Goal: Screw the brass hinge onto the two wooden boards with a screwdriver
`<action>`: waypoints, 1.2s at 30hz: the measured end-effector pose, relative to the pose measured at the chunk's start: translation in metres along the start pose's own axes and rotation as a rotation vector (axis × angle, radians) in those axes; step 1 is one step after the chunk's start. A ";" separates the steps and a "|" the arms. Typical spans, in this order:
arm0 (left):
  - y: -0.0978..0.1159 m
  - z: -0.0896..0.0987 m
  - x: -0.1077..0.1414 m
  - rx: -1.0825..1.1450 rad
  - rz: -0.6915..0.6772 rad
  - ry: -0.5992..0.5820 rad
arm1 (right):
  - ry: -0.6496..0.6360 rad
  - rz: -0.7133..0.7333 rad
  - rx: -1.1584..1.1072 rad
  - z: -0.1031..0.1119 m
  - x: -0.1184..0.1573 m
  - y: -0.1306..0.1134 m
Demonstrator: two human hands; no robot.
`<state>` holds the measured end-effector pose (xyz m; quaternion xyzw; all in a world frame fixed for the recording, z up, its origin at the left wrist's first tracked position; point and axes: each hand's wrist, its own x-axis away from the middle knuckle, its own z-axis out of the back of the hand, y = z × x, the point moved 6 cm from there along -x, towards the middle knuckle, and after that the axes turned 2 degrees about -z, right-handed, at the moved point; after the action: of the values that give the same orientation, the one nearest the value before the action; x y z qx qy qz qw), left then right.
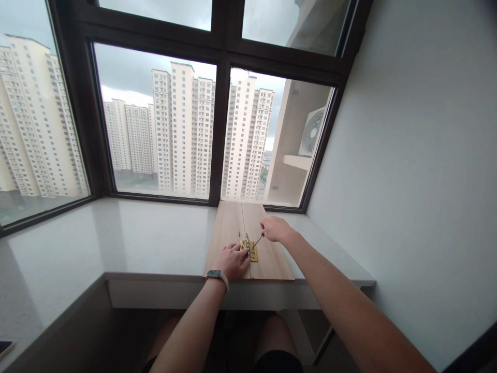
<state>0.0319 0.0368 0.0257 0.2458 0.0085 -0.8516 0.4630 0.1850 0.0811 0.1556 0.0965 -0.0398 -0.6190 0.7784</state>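
Observation:
A brass-coloured butterfly hinge (254, 255) lies unfolded across the seam between two pale wooden boards (229, 220). My left hand (232, 260), wearing a watch on its wrist, presses the hinge's left leaf down with bent fingers, partly covering it. In my right hand (273, 229), closed around its handle, is a screwdriver (258, 241). Its thin shaft slants down and left to the hinge's right leaf. Whether the tip sits in a screw is too small to tell. Just beyond the hinge, a small screw (239, 234) appears on the left board.
The boards lie on a white sill-like counter (155, 238) whose front edge faces me. Dark-framed windows (220, 129) rise behind it, and a plain wall (407, 155) stands to the right. A dark flat object (5, 348) shows at the lower left edge. My knees are under the counter.

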 end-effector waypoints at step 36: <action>0.000 0.000 -0.001 0.007 -0.021 0.028 | -0.022 -0.049 0.025 -0.004 -0.001 0.000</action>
<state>0.0324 0.0369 0.0262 0.2594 0.0145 -0.8528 0.4530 0.1854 0.0828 0.1521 0.1004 -0.0534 -0.6383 0.7613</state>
